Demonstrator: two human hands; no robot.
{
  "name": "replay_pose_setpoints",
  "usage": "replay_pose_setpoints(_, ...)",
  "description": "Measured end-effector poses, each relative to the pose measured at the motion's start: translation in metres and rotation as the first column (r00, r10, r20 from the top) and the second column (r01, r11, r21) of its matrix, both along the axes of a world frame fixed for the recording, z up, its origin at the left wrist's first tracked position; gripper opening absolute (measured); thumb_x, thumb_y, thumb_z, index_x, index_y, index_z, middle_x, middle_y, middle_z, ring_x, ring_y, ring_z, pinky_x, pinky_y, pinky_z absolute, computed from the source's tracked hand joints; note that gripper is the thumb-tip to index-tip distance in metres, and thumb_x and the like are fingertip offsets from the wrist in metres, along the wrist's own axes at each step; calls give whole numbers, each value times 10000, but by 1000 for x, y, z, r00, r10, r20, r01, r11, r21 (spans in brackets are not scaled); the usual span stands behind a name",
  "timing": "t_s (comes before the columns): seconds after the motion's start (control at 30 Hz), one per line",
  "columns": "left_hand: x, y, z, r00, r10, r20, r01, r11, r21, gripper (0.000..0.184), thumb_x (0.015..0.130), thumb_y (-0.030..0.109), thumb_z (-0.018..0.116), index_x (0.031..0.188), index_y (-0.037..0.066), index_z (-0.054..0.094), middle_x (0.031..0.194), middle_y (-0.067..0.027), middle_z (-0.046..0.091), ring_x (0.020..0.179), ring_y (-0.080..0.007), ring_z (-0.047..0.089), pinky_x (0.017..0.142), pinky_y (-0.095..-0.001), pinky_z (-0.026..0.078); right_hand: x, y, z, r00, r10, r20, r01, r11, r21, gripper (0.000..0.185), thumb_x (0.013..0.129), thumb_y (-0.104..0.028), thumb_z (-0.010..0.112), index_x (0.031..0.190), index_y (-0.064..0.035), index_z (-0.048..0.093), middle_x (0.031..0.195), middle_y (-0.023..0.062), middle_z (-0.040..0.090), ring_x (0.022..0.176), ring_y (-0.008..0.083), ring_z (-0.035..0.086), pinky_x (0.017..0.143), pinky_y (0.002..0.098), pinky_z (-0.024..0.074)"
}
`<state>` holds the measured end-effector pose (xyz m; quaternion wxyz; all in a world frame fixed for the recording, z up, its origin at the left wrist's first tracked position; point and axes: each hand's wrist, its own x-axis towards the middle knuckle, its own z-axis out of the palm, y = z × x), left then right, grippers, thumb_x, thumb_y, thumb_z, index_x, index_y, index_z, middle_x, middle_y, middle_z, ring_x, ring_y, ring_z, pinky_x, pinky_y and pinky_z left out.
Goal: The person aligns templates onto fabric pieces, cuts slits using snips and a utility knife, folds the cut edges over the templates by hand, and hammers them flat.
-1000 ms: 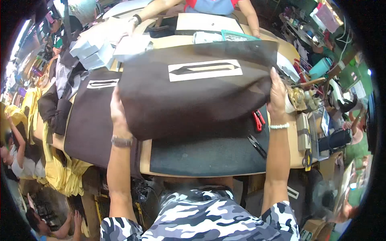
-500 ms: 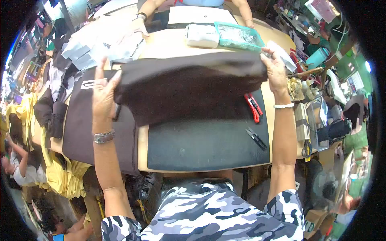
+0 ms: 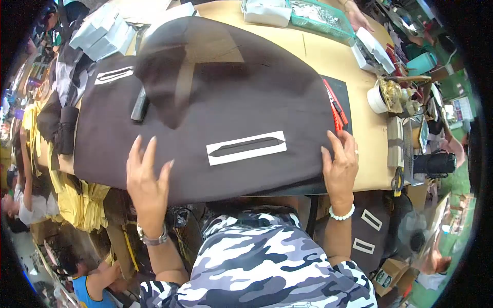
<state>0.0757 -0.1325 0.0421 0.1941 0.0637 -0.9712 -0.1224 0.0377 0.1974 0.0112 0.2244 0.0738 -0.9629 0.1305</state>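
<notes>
A dark brown fabric piece point(image 3: 241, 108) lies spread on the table in front of me. Its far part is blurred and see-through from motion. On its near part sits a white rectangular patch point(image 3: 220, 159) framing a dark pointed strip. My left hand point(image 3: 148, 179), fingers apart, hovers at or touches the cloth left of that patch; contact is unclear. At the cloth's right edge my right hand point(image 3: 341, 167) is open too, thumb towards the cloth. Just beyond it lies a red cutter point(image 3: 337, 108). Farther left, another brown piece point(image 3: 102, 128) carries a similar white patch point(image 3: 114, 75).
A dark-handled tool point(image 3: 139, 105) rests on the cloth. White stacks point(image 3: 105, 36), a green tray point(image 3: 321, 21) and a white tub point(image 3: 377, 98) stand around the far side. A co-worker's hand point(image 3: 358, 19) is at the far right. Yellow cloth point(image 3: 82, 203) hangs at left.
The brown fabric, held up between both hands before, is now down on the table with its white patch showing. Both hands have let go and come nearer to me. The snips are now covered.
</notes>
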Motion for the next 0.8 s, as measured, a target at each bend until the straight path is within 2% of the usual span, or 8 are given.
replay_pose_setpoints(0.03, -7, 9, 4, 995, -95, -28, 97, 994, 49, 357, 739, 91, 688, 1083, 18, 621, 1195, -188, 547, 1069, -333, 544, 896, -400, 436, -4, -7, 6, 998, 63, 19, -62, 998, -32, 247, 747, -39, 640, 994, -34, 639, 929, 119, 588, 878, 300, 582, 758, 382, 468)
replay_pose_setpoints(0.13, -27, 54, 0, 909, -416, 15, 393, 870, 298, 205, 757, 86, 671, 948, 16, 642, 1013, -141, 604, 947, -303, 591, 811, -376, 472, -20, -32, 5, 941, 330, 77, -310, 931, -193, 244, 745, -54, 646, 988, -32, 635, 943, 114, 580, 877, 285, 582, 760, 379, 471)
replay_pose_setpoints(0.2, -37, 81, -26, 838, -546, 1, 513, 787, 343, 124, 763, 89, 657, 869, 28, 635, 902, -118, 599, 860, -283, 594, 744, -380, 476, -31, -40, -2, 877, 451, 165, -384, 865, -322, 258, 739, -72, 659, 992, -27, 632, 943, 109, 577, 871, 278, 585, 759, 371, 476)
replay_pose_setpoints(0.3, -51, 102, -52, 839, -543, 45, 491, 789, 369, 120, 775, 123, 651, 836, 24, 620, 828, -120, 571, 806, -291, 583, 715, -385, 460, -40, -40, -20, 810, 532, 246, -415, 817, -402, 303, 725, -91, 684, 1017, -28, 632, 945, 105, 575, 873, 277, 586, 763, 360, 479)
replay_pose_setpoints(0.4, -58, 107, -65, 854, -518, 53, 448, 784, 430, 115, 778, 127, 646, 795, 24, 598, 805, -121, 556, 795, -289, 571, 706, -395, 448, -42, -33, -31, 788, 568, 239, -387, 758, -526, 335, 710, -92, 701, 1033, -34, 632, 954, 100, 573, 886, 266, 585, 771, 352, 478)
replay_pose_setpoints(0.57, -60, 110, -67, 829, -552, 91, 484, 789, 379, 101, 802, 106, 605, 780, 19, 558, 790, -119, 539, 796, -286, 553, 705, -403, 433, -41, -33, -31, 799, 559, 224, -389, 763, -517, 353, 701, -103, 714, 1039, -44, 631, 961, 97, 571, 905, 264, 580, 783, 350, 474)
replay_pose_setpoints(0.67, -57, 116, -62, 826, -557, 80, 527, 816, 238, 87, 827, 90, 559, 789, 17, 530, 783, -123, 528, 785, -292, 539, 681, -409, 419, -41, -33, -33, 803, 554, 219, -389, 766, -511, 346, 701, -104, 713, 1032, -46, 631, 958, 95, 569, 915, 265, 576, 788, 351, 472)
replay_pose_setpoints(0.8, -55, 116, -61, 810, -582, 73, 551, 797, 247, 84, 843, 82, 532, 792, 19, 511, 791, -124, 535, 780, -292, 537, 666, -412, 410, -40, -33, -34, 808, 554, 203, -397, 765, -508, 335, 698, -97, 711, 1020, -50, 632, 957, 90, 566, 917, 263, 569, 790, 351, 467)
